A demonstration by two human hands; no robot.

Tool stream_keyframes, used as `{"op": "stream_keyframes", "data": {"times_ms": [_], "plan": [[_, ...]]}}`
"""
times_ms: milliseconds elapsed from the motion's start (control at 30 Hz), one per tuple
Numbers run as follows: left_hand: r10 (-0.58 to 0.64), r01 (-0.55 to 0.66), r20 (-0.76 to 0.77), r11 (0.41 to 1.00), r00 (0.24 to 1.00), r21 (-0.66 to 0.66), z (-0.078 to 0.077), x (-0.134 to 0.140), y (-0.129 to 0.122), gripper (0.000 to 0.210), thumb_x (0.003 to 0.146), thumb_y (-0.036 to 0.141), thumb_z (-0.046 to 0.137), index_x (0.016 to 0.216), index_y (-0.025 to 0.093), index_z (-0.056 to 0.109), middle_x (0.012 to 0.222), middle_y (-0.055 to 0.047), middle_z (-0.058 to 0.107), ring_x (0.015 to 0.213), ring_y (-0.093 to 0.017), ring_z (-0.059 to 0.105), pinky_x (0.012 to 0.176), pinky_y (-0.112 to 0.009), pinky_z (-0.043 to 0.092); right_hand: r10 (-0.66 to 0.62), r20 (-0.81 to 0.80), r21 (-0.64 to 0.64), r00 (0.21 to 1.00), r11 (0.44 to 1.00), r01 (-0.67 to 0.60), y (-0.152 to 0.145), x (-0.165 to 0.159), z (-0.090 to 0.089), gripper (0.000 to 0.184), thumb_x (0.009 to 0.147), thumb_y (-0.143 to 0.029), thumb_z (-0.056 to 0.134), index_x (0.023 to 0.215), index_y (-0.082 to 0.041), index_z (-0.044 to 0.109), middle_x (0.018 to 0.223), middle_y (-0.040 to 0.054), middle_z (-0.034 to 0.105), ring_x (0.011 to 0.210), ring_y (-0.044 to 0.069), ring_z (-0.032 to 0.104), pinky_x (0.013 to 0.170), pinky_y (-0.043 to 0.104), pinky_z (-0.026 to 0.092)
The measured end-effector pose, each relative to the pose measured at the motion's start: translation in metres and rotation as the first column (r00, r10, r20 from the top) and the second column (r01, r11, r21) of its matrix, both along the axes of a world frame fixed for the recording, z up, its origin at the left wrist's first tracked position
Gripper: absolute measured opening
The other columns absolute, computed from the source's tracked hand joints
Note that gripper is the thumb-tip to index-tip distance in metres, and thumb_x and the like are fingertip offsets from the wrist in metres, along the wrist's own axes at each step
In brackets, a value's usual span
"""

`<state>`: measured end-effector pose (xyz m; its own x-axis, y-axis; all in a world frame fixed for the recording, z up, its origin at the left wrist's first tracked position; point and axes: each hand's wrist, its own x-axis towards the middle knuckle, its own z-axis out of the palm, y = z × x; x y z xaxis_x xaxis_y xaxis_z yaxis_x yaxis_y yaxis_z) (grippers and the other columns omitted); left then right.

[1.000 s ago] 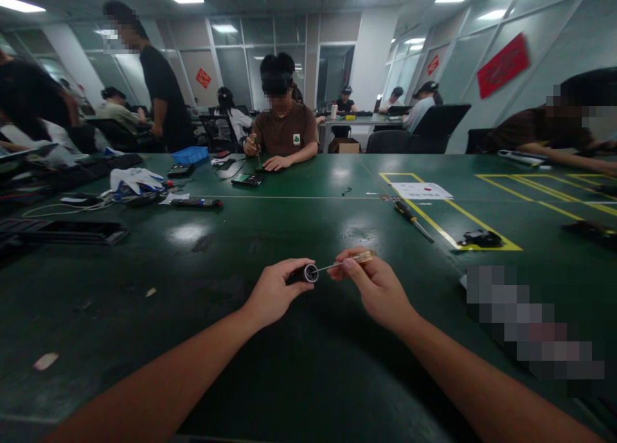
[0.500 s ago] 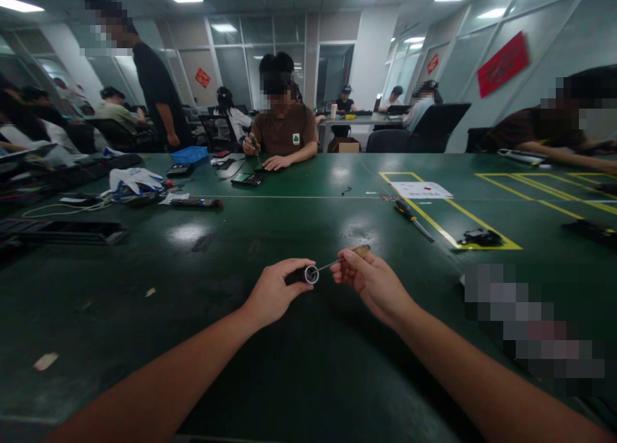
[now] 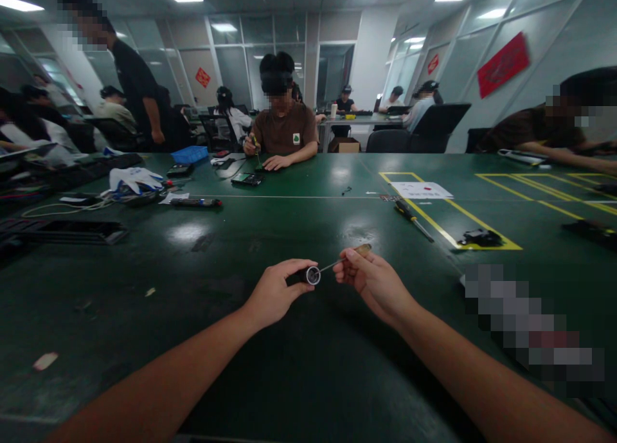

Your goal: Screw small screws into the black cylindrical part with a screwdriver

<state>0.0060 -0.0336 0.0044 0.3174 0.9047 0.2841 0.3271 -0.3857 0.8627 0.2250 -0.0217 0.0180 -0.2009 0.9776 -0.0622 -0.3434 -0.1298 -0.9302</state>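
My left hand (image 3: 276, 292) grips a small black cylinder (image 3: 312, 276) between thumb and fingers. Its round open end has a silvery ring and faces me, tilted toward the right. A screwdriver (image 3: 362, 251) with a brownish, see-through handle is pinched in my right hand (image 3: 373, 279). The thin metal shaft slants down to the left, and its tip reaches into the ringed opening. What the tip touches inside is too small to make out. Both hands are held above the green table (image 3: 270, 391).
A yellow-and-black screwdriver (image 3: 413, 220) lies right of centre, near black parts (image 3: 481, 238) and a printed sheet (image 3: 420, 190). To the left are white-blue gloves (image 3: 135, 180), a dark pen-like tool (image 3: 196, 202) and a black frame (image 3: 72, 231). A co-worker (image 3: 284, 125) sits opposite.
My hands, the cylinder and the screwdriver have barely shifted; the tip stays in the opening. In the background, a standing person has moved to the left.
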Motion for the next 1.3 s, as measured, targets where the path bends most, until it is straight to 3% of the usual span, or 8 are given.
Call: {"op": "stream_keyframes", "data": {"times_ms": [700,1067,1300], "plan": [[0.020,-0.020,-0.009,1.000,1.000,-0.010,0.0018,-0.0006,0.0007,0.041,0.081,0.012,0.072,0.120,0.025,0.070,0.123,-0.004,0.071,0.117,-0.022,0.063,0.108,-0.041,0.045,0.005,-0.034,0.007,0.999,1.000,-0.005,0.0008,0.0024,0.0018,0.026,0.082,-0.042,0.076,0.086,-0.018,0.066,0.073,0.0028,0.070,0.067,0.016,0.063,0.068,0.032,0.049],[0.051,-0.051,-0.002,0.999,0.999,0.017,-0.0049,-0.0024,0.0043,0.042,0.081,0.014,0.073,0.121,0.026,0.070,0.125,-0.004,0.070,0.118,-0.023,0.063,0.110,-0.043,0.044,-0.004,-0.024,-0.003,1.000,1.000,0.004,0.0015,0.0019,-0.0001,0.027,0.080,-0.043,0.078,0.084,-0.018,0.067,0.071,0.0030,0.070,0.068,0.016,0.064,0.067,0.031,0.049],[0.058,-0.058,-0.012,0.998,0.998,0.019,-0.0051,-0.0023,0.0046,0.042,0.081,0.013,0.073,0.121,0.026,0.070,0.126,-0.004,0.070,0.120,-0.023,0.062,0.111,-0.043,0.043,-0.180,-0.034,0.051,0.983,0.982,0.181,0.0038,0.0075,0.0076,0.027,0.075,-0.041,0.082,0.081,-0.019,0.067,0.067,0.0009,0.068,0.063,0.014,0.062,0.062,0.028,0.048]]}}
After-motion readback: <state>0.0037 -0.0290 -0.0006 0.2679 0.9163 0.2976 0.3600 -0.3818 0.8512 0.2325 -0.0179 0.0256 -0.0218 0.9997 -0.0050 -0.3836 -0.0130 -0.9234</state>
